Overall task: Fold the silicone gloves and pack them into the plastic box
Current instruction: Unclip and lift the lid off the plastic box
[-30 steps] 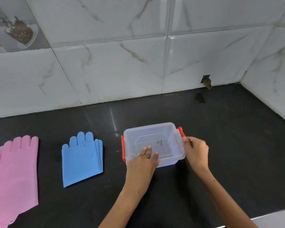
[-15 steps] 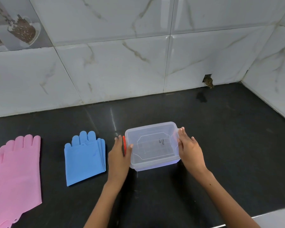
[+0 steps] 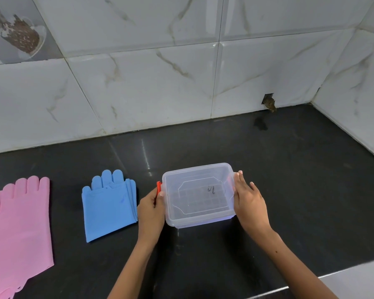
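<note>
On the black countertop point(image 3: 289, 190) sits the clear plastic box point(image 3: 198, 194), lid on; left hand point(image 3: 150, 212) pinches its orange latch point(image 3: 159, 187); right hand point(image 3: 249, 203) lies flat-fingered against the right end; folded blue gloves point(image 3: 108, 207) and pink gloves point(image 3: 17, 229) lie left.

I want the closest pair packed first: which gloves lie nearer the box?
The blue gloves, lying just left of the left hand at the plastic box. The pink gloves lie farther off, at the frame's left edge.
</note>
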Demonstrator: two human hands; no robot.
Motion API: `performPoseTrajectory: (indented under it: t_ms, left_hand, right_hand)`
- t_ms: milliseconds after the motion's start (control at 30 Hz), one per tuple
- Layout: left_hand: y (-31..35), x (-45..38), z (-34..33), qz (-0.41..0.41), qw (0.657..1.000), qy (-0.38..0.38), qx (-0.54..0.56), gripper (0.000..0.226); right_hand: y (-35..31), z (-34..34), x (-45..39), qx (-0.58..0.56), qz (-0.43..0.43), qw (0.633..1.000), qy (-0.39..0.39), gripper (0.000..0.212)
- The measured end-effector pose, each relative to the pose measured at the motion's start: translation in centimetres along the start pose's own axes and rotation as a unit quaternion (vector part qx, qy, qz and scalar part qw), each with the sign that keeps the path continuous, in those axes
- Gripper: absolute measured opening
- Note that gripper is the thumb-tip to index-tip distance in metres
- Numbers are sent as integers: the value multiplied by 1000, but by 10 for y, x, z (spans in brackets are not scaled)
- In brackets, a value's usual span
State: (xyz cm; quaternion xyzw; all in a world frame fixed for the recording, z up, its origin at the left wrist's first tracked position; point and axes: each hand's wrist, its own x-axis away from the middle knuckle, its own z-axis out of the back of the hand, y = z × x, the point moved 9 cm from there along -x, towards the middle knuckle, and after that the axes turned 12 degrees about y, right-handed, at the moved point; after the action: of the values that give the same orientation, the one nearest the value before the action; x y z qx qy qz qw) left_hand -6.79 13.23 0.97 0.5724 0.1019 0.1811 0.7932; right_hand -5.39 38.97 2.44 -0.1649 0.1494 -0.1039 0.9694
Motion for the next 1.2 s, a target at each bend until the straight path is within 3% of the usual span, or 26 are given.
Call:
performPoseTrajectory:
  t_ms: [167, 267, 433, 567, 833, 1200]
  left_hand:
    - [-26, 9, 8, 104, 993, -23, 58, 18]
    - [-34, 11, 11, 150, 983, -52, 88, 18]
    - [-43, 14, 14, 199, 970, -87, 111, 21]
    - [-48, 20, 15, 226, 961, -92, 132, 19]
    - [-57, 29, 18, 263, 946, -62, 178, 19]
    - [-64, 36, 19, 287, 938, -23, 194, 16]
  right_hand:
    - [-1, 3, 8, 13, 30, 999, -24, 49]
    - [-10, 10, 10, -1, 102, 994, -31, 51]
    - [-55, -5, 14, -7, 301, 929, -216, 118]
    - [-74, -23, 11, 57, 361, 899, -243, 139]
    - [-103, -26, 9, 50, 414, 880, -227, 136]
    - [-110, -18, 2, -59, 423, 887, -178, 125]
